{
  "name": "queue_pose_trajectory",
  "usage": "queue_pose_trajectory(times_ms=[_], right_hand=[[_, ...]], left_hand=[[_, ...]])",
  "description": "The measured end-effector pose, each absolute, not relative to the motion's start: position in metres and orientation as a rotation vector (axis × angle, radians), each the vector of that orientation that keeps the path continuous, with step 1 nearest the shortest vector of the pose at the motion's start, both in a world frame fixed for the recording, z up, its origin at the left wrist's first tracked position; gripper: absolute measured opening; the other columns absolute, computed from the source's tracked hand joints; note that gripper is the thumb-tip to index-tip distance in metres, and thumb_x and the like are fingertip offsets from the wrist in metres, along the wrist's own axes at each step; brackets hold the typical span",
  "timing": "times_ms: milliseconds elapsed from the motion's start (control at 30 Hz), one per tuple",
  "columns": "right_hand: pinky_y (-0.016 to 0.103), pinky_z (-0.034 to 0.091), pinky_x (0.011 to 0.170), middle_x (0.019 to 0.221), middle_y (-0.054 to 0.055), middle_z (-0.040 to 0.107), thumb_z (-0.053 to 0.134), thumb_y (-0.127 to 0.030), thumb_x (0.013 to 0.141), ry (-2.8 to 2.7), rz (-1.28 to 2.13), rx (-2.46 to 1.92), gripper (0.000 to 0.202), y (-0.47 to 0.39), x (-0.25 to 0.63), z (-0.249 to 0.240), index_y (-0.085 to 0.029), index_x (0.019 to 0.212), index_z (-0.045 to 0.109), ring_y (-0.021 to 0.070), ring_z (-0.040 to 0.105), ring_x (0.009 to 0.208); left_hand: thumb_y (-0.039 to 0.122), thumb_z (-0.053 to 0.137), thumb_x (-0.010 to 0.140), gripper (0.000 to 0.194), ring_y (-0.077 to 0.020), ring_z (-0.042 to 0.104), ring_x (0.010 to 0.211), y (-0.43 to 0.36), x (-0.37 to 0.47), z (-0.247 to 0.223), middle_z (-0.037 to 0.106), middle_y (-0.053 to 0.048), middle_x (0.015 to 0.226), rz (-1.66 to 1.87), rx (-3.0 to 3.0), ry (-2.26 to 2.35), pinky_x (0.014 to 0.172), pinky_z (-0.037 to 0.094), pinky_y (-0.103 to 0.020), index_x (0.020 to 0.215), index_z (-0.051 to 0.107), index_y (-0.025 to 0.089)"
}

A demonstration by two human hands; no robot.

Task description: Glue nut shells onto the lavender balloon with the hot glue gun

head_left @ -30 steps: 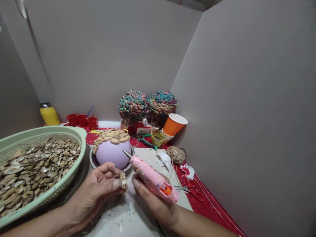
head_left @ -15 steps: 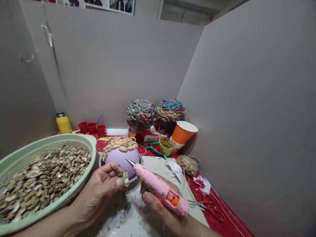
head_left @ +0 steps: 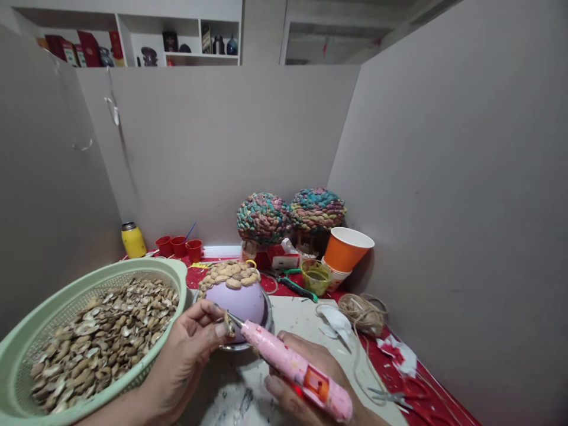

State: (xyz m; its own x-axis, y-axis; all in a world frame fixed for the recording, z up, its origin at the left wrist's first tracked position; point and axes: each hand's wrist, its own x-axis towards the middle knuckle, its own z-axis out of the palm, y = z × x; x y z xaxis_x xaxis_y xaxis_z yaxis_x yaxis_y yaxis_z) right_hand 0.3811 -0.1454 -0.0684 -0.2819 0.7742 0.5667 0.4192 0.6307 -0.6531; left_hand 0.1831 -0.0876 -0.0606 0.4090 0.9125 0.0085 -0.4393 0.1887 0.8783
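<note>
Between the thumb and fingers of my left hand is a peanut shell, its hollow side turned to the right. My right hand grips a pink hot glue gun, and its metal nozzle points at the shell, at or very near it. Just behind them a lilac ball sits in a metal bowl; rows of peanut shells cover its top. The lower part of the ball is bare, partly hidden by my left hand and the nozzle.
A green basket of peanut shells stands at left. Behind are red cups, a yellow bottle, two colourful shell-covered balls, pliers and an orange paper cup. Twine and scissors lie at right.
The glue gun's nozzle has come to the shell in my left hand; before, there was a gap. The camera view has tilted up, so the scene sits lower and more shelf shows.
</note>
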Motion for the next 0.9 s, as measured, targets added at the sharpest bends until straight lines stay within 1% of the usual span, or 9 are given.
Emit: queue_pose_trajectory(times_ms=[67,167,367,667,900], right_hand=[[0.026,0.045,0.058,0.070,0.001,0.055,0.051,-0.034,0.092,-1.962,0.460,-0.992,0.017,-0.1463,0.3848,-0.0640,-0.020,0.082,0.054,0.0153,0.051,0.060],[0.024,0.040,0.055,0.069,-0.001,0.051,0.049,-0.038,0.093,-2.008,0.423,-1.030,0.024,-0.1464,0.3900,-0.0611,-0.021,0.077,0.047,0.0137,0.048,0.058],[0.023,0.034,0.054,0.067,-0.003,0.046,0.045,-0.045,0.096,-2.043,0.340,-0.966,0.032,-0.1435,0.3920,-0.0662,-0.022,0.075,0.040,0.0115,0.041,0.056],[0.023,0.032,0.054,0.066,-0.004,0.044,0.039,-0.047,0.099,-2.091,0.225,-0.959,0.036,-0.1442,0.3896,-0.0629,-0.021,0.074,0.038,0.0108,0.040,0.056],[0.022,0.032,0.053,0.064,-0.004,0.043,0.037,-0.046,0.100,-2.109,0.121,-0.949,0.037,-0.1443,0.3890,-0.0643,-0.021,0.073,0.038,0.0102,0.039,0.054]], left_hand=[[0.017,0.072,0.076,0.015,-0.0150,0.060,0.078,-0.0878,0.1826,-0.0610,0.064,-0.001,0.082,1.065,0.969,0.649,0.077,0.047,-0.028,0.085,0.060,0.018],[0.019,0.074,0.074,0.018,-0.0152,0.059,0.078,-0.0878,0.1829,-0.0615,0.064,-0.001,0.082,1.092,0.973,0.686,0.074,0.046,-0.027,0.083,0.059,0.017],[0.019,0.074,0.074,0.019,-0.0143,0.058,0.075,-0.0869,0.1842,-0.0611,0.062,-0.001,0.082,1.075,0.980,0.646,0.074,0.047,-0.028,0.083,0.057,0.019],[0.019,0.072,0.076,0.018,-0.0143,0.056,0.075,-0.0859,0.1824,-0.0646,0.060,-0.001,0.083,1.049,1.032,0.653,0.071,0.047,-0.028,0.085,0.056,0.019],[0.019,0.071,0.077,0.018,-0.0152,0.056,0.078,-0.0861,0.1822,-0.0677,0.060,-0.001,0.085,1.029,1.030,0.667,0.074,0.047,-0.029,0.088,0.057,0.019]])
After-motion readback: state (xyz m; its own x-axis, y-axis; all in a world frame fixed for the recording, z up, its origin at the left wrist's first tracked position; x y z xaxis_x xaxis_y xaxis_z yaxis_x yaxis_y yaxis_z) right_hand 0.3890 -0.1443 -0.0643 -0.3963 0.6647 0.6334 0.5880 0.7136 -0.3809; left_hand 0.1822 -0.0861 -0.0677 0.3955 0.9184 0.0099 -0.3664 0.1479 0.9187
